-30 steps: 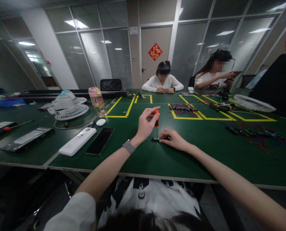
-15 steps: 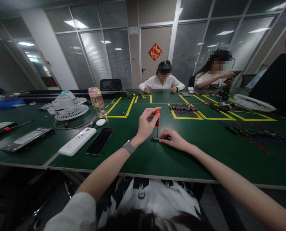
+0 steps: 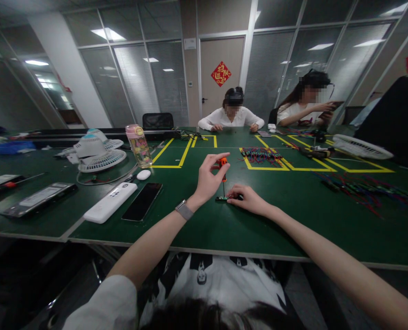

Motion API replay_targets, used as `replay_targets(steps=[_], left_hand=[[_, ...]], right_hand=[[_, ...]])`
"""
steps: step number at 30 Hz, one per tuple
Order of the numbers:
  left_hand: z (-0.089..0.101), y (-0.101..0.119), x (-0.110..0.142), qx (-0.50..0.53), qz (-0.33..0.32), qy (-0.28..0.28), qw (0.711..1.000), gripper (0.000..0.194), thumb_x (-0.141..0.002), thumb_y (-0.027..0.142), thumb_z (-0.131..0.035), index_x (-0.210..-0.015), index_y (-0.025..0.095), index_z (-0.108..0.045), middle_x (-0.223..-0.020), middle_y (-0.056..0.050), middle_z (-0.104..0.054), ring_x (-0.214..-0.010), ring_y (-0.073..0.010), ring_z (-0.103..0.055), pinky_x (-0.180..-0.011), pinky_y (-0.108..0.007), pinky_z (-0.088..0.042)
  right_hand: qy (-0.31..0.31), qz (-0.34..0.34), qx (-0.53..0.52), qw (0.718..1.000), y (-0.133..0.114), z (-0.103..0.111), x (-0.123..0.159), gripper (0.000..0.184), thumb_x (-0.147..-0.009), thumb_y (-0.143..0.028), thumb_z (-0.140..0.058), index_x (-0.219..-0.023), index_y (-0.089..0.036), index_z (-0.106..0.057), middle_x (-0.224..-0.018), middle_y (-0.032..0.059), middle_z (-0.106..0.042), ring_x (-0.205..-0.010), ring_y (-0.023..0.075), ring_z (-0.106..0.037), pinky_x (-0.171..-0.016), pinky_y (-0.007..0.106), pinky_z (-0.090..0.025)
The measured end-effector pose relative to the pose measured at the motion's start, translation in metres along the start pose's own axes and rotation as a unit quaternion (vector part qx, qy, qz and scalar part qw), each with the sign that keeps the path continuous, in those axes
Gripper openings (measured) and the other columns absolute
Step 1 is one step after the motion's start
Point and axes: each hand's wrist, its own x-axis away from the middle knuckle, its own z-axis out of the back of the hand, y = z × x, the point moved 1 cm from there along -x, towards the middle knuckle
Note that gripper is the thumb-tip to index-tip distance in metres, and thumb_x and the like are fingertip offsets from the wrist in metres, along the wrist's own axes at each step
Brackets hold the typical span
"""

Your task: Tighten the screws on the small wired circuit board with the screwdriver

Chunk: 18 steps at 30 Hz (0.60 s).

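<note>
My left hand [image 3: 209, 176] is closed around the handle of an orange and black screwdriver [image 3: 224, 173], with its index finger stretched over the top. The screwdriver stands upright, its thin shaft reaching down to a small green circuit board [image 3: 220, 199] on the table. Fingers of my right hand [image 3: 243, 198] press together on the right end of that board, holding it against the tabletop. The fingertips partly hide the board there, and the exact spot under the screwdriver's tip is too small to make out.
On the green table [image 3: 190, 231] lie a black phone [image 3: 142, 201], a white power bank [image 3: 111, 203] and a hard drive [image 3: 40, 199] to the left. A bottle [image 3: 139, 146] and a fan [image 3: 100, 153] stand beyond. Wired boards [image 3: 262, 156] lie ahead; two people sit opposite.
My hands, the screwdriver and the board look nearly unmoved. Across the table, the person in the middle has shifted both hands, and the flat thing between them no longer shows.
</note>
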Motion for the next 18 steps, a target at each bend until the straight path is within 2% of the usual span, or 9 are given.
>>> replay_targets(steps=[4,9,11,14,18], left_hand=[[0.0021,0.0036,0.0004,-0.049,-0.013,0.027,0.998,0.02,-0.083,0.025,-0.066,-0.103,0.023,-0.068,-0.097,-0.004,-0.055,-0.089,-0.0136,-0.057,-0.075,-0.022,-0.051],[0.0017,0.0047,0.0014,-0.006,-0.007,-0.001,1.0,0.028,-0.096,0.026,-0.045,-0.117,0.023,-0.063,-0.115,-0.007,-0.06,-0.102,-0.0157,-0.06,-0.086,-0.027,-0.05],[0.0007,0.0032,0.0018,0.036,0.009,-0.008,0.999,0.03,-0.097,0.026,-0.042,-0.122,0.022,-0.06,-0.119,-0.008,-0.061,-0.102,-0.0162,-0.062,-0.086,-0.029,-0.052],[-0.0001,0.0008,0.0019,0.065,0.032,-0.003,0.997,0.031,-0.096,0.027,-0.046,-0.123,0.02,-0.058,-0.115,-0.009,-0.065,-0.095,-0.0158,-0.065,-0.081,-0.028,-0.054],[0.0015,0.0019,0.0007,0.006,0.003,0.021,1.0,0.023,-0.089,0.026,-0.059,-0.11,0.02,-0.065,-0.101,-0.006,-0.063,-0.09,-0.0143,-0.062,-0.077,-0.024,-0.052]], right_hand=[[-0.003,-0.004,0.003,1.0,-0.0011,0.0006,-0.0001,0.011,-0.082,-0.025,-0.066,-0.088,-0.017,-0.071,-0.081,0.0035,-0.06,-0.071,0.0155,-0.057,-0.067,0.027,-0.046],[-0.007,-0.002,0.002,1.0,-0.0009,0.0006,-0.0002,0.012,-0.083,-0.025,-0.065,-0.089,-0.017,-0.071,-0.082,0.0036,-0.06,-0.072,0.0157,-0.058,-0.067,0.027,-0.046],[-0.007,-0.001,0.001,1.0,-0.0004,0.0004,-0.0002,0.012,-0.083,-0.026,-0.065,-0.089,-0.018,-0.071,-0.082,0.0033,-0.06,-0.072,0.0156,-0.058,-0.067,0.027,-0.046],[-0.006,-0.002,0.0,1.0,-0.0003,0.0002,-0.0001,0.012,-0.082,-0.026,-0.065,-0.088,-0.017,-0.071,-0.082,0.0035,-0.06,-0.072,0.0159,-0.058,-0.067,0.028,-0.046],[-0.005,-0.008,0.002,1.0,-0.0015,0.0005,-0.0002,0.012,-0.082,-0.025,-0.065,-0.088,-0.017,-0.071,-0.081,0.0036,-0.06,-0.071,0.016,-0.058,-0.066,0.028,-0.046]])
